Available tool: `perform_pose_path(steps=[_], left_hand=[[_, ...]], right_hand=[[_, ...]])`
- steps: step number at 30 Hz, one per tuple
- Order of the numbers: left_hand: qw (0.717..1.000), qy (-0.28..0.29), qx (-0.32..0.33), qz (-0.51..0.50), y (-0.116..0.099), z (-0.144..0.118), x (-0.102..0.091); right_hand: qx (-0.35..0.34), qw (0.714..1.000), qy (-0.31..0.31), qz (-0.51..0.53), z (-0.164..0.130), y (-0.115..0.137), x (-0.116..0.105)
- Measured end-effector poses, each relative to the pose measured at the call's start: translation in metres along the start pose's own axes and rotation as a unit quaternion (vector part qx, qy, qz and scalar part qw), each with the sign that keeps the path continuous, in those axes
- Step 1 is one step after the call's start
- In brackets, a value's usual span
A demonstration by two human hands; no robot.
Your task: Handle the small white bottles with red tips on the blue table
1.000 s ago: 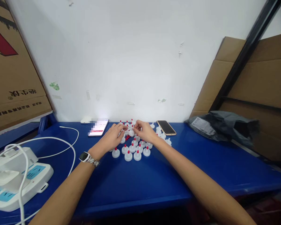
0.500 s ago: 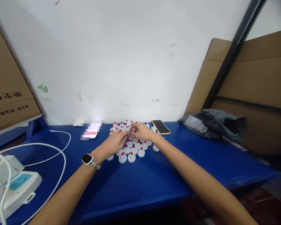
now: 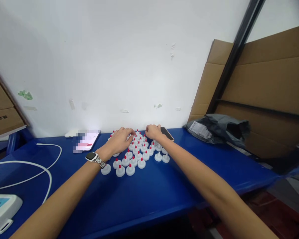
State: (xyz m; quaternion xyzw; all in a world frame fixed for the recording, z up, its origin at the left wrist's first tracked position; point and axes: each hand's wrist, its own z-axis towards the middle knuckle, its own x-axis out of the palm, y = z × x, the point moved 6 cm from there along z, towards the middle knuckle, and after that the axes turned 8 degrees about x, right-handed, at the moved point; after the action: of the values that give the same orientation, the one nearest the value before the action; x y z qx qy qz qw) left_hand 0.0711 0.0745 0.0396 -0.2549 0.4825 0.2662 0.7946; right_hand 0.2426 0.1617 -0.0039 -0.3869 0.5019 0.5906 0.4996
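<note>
— Fingers of the left hand (image 3: 119, 141) were curled down over the far-left part of the white caps with red tips (image 3: 136, 152); whether they pinched one I could not tell. Those of the right hand (image 3: 153, 131) were bent over the far-right caps, and their grasp was hidden too.

— Where did the caps sit?

— In a tight cluster on the blue bench (image 3: 149, 196), around the middle and toward its far edge. The nearest row, at about the wristwatch (image 3: 91, 156) on the left wrist, stood upright with red tips up.

— What lay around them, from near to far?

— At the near left corner sat a white power strip (image 3: 1, 212), and a white cable (image 3: 40, 166) looped from it along the left side. Further back, left of the caps, lay a lit phone (image 3: 86, 141). Just behind the right hand a dark phone (image 3: 167, 133) lay partly covered by it. At the far right edge rested a grey plastic bag (image 3: 216, 127), with cardboard sheets (image 3: 264, 83) leaning behind it.
</note>
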Motion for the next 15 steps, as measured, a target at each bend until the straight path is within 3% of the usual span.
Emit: perform_pose_path(steps=[9, 15], left_hand=[[1.000, -0.019, 0.004, -0.017, -0.002, -0.001, 0.009], [0.999, -0.022, 0.018, -0.017, -0.004, 0.002, 0.015]], right_hand=[[0.011, 0.998, -0.022, 0.055, 0.006, -0.016, -0.006], [-0.026, 0.995, -0.016, 0.098, -0.004, -0.004, -0.012]])
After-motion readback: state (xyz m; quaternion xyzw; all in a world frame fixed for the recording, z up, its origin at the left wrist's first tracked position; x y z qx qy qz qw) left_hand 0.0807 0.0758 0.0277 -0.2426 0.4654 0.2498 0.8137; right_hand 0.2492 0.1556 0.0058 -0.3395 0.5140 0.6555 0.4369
